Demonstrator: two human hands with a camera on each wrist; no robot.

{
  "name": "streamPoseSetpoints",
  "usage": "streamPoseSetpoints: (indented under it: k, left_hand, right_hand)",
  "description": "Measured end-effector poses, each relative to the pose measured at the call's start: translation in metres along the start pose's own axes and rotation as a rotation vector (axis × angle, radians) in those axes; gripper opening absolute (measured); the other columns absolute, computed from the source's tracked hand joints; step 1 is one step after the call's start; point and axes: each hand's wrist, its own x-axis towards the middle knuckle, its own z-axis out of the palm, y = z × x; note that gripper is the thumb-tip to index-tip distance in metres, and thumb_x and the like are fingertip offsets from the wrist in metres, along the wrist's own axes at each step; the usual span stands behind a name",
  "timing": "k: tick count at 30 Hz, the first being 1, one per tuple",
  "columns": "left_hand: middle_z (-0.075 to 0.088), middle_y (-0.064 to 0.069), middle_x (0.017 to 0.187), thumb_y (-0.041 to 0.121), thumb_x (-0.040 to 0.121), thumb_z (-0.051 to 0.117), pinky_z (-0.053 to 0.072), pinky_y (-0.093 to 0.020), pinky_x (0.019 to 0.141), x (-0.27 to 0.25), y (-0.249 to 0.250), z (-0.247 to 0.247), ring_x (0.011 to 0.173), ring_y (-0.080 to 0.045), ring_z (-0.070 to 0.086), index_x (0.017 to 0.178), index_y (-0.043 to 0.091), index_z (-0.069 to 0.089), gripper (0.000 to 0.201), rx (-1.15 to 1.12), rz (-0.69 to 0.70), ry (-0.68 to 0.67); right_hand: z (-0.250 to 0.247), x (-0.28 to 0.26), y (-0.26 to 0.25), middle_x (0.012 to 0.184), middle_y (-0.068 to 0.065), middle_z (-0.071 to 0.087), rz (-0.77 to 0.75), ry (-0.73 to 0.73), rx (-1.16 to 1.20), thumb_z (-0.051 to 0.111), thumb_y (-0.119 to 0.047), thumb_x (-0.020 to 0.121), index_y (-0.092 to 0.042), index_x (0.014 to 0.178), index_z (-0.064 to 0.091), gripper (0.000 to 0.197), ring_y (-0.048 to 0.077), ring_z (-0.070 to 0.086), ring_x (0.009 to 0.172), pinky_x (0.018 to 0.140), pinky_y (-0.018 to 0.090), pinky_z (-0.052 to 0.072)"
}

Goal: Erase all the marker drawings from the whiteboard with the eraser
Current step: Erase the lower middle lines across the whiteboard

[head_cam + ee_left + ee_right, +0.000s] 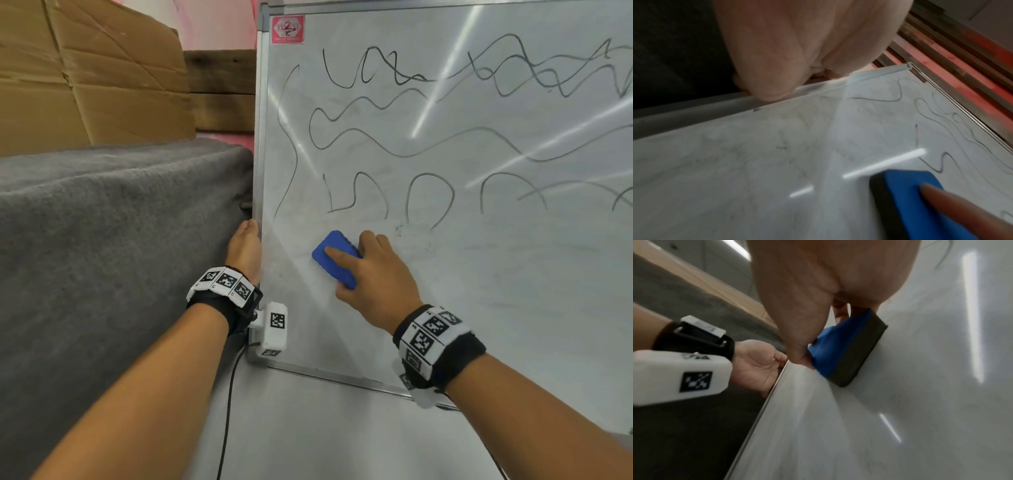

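Note:
The whiteboard [513, 274] leans upright with black marker squiggles [394, 144] across its upper half; its lower half shows only faint grey smears. My right hand [373, 274] grips the blue eraser [334, 255] and presses its dark felt side [857, 356] against the board, low on the left side. The eraser [920, 194] also shows in the left wrist view with a finger on top. My left hand [245, 246] holds the board's left metal frame [262, 137], fingers curled round the edge [764, 368].
A grey blanket [113, 222] covers a surface left of the board. Cardboard sheets [85, 68] and wooden planks [222, 89] stand behind it. A black cable [227, 404] runs down the grey floor near the board's lower left corner.

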Motion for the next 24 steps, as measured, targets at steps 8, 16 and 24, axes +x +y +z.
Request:
streamPoseSetpoints:
  k: [8,16,24]
  left_hand:
    - [0.052,-0.011,0.145,0.044,0.106,0.024,0.034,-0.038,0.114,-0.016,0.006,0.013,0.132,-0.030,0.049,0.139,0.008,0.052,0.057,0.293,0.109,0.086]
    - [0.041,-0.014,0.153,0.049,0.101,0.032,0.029,-0.049,0.116,-0.047,0.007,0.013,0.138,-0.038,0.037,0.153,0.021,0.036,0.059,0.586,0.222,0.128]
    - [0.051,-0.005,0.115,0.038,0.093,0.061,0.039,-0.025,0.079,-0.120,0.017,0.074,0.098,-0.021,0.055,0.118,0.022,0.051,0.031,0.611,0.373,-0.104]
  right_hand:
    - [-0.011,-0.010,0.012,0.096,0.001,0.034,0.102,0.044,0.063,0.069,-0.029,0.084,-0.029,0.137,0.054,0.055,0.026,0.039,0.091,0.073,0.041,0.051]
    - [-0.020,-0.034,0.024,0.098,0.001,0.036,0.161,-0.002,0.088,0.069,-0.035,0.086,-0.029,0.136,0.054,0.053,0.022,0.039,0.091,0.071,0.040,0.052]
    - [-0.027,-0.050,0.031,0.103,0.003,0.048,0.333,0.097,0.277,0.080,-0.029,0.075,-0.012,0.123,0.050,0.059,0.023,0.045,0.093,0.074,0.032,0.041]
